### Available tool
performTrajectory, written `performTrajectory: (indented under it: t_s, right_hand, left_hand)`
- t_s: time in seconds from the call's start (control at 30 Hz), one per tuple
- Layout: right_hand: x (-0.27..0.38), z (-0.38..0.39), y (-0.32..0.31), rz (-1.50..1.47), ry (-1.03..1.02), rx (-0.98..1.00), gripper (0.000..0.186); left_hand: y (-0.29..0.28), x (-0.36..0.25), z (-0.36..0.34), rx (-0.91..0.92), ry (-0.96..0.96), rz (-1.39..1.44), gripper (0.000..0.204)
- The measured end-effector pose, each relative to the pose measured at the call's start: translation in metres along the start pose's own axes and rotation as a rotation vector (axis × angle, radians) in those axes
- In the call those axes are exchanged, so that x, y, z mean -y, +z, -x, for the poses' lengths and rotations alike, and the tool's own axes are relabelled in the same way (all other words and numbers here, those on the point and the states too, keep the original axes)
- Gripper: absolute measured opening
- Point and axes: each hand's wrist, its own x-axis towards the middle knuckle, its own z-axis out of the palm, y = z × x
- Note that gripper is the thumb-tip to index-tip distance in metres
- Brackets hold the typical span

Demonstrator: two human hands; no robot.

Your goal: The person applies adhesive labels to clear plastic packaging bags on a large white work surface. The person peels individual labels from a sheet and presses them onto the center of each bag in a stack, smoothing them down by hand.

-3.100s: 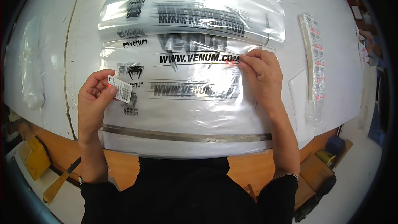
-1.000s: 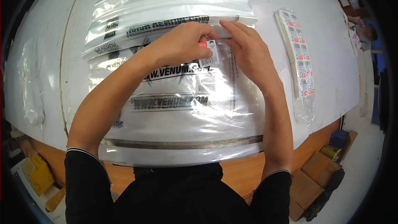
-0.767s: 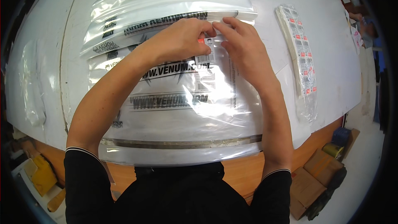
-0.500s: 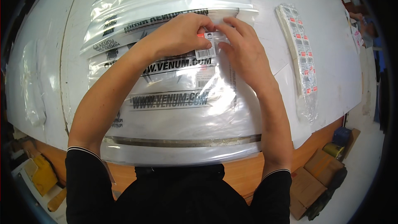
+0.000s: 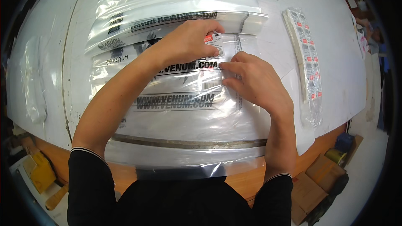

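My left hand (image 5: 192, 37) lies over a stack of clear printed plastic bags (image 5: 176, 121), its thumb and fingers curled round a small white and red barcode label (image 5: 215, 41). Part of that label is hidden by the hand. Lower and to the right, my right hand (image 5: 257, 79) hovers at or just over the bags, with thumb and forefinger apart and nothing visible between them. Its fingertips are beside another barcode label (image 5: 212, 85), which shows faintly on or through the plastic. Beyond my hands, the bags' far part is folded over in shiny ripples (image 5: 176, 0).
A plastic-wrapped strip of red and white labels (image 5: 307, 54) lies at right on the white table (image 5: 339, 71). A metal strip (image 5: 188, 143) crosses the bags near the front edge. Crumpled clear plastic (image 5: 35, 83) lies far left. Cardboard boxes (image 5: 310, 188) stand below right.
My right hand has come down toward me, away from the left hand's fingertips. The left hand stays at the barcode label, more of whose red part now shows.
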Motion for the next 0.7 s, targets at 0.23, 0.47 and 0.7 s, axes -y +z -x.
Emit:
performTrajectory:
  t_s: [0.23, 0.47, 0.7]
  right_hand:
    - [-0.001, 0.004, -0.006, -0.027, -0.025, 0.028, 0.025]
    - [0.001, 0.002, -0.006, 0.005, 0.024, 0.027, 0.028]
    - [0.004, 0.005, -0.003, 0.059, -0.020, 0.033, 0.031]
  left_hand:
    - [0.004, -0.001, -0.001, 0.035, -0.001, -0.017, 0.048]
    - [-0.006, -0.013, -0.008, 0.103, -0.033, -0.079, 0.049]
    - [-0.006, -0.009, -0.009, 0.093, 0.008, -0.088, 0.052]
